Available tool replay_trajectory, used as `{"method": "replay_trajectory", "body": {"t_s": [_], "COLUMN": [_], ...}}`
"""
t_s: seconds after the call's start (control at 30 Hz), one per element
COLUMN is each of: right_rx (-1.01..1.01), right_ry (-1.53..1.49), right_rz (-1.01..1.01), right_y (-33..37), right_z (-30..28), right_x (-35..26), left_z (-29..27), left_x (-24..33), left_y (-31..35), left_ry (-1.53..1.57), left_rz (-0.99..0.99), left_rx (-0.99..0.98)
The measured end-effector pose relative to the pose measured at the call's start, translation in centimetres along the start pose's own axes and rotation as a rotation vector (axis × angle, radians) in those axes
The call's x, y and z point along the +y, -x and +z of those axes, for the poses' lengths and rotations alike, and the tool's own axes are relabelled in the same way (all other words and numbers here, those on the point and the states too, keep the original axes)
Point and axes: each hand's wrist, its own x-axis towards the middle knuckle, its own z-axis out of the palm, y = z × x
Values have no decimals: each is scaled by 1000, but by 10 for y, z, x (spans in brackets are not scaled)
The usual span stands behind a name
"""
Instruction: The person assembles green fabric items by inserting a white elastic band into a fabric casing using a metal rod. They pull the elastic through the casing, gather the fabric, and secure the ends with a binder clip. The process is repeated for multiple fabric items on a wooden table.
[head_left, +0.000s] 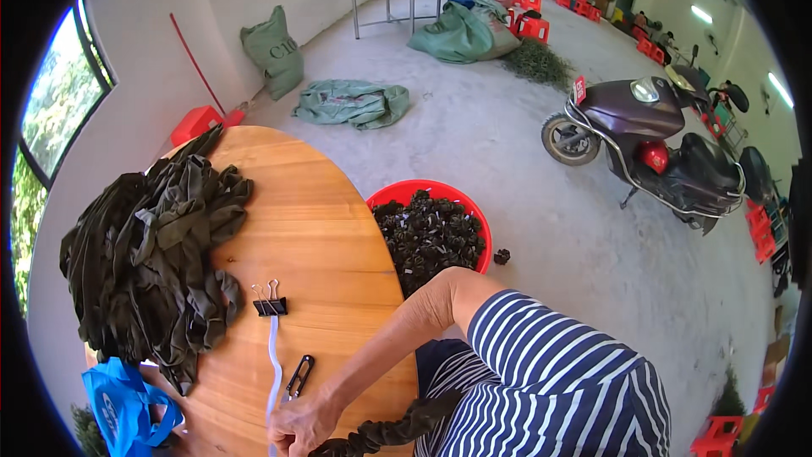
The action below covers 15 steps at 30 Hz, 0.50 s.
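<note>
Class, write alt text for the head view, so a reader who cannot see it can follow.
A person's right hand is at a pale strip held by a black binder clip on a wooden table. Snips and a heap of dark cloth lie there; beside the table stands a red basin of dark gathered pieces.

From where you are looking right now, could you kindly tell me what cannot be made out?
Left hand: head view, not visible, presumably beyond the lower edge.
Right hand: head view, lower part cut off by the lower edge; its grip is unclear.
White strip: head view, near end lost at the right hand and lower edge.
Red basin: head view, bottom covered by dark pieces.
</note>
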Motion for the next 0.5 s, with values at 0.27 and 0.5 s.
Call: {"method": "replay_trajectory", "body": {"t_s": [0.27, 0.5], "right_rx": [-51, -144], "right_ry": [-75, -62], "right_rz": [121, 380], "right_y": [0, 7], "right_z": [-6, -10], "right_x": [16, -17], "left_z": [24, 34], "left_x": [14, 20], "left_y": [8, 0], "left_ry": [228, 383], "left_rz": [-219, -116], "left_rx": [23, 89]}}
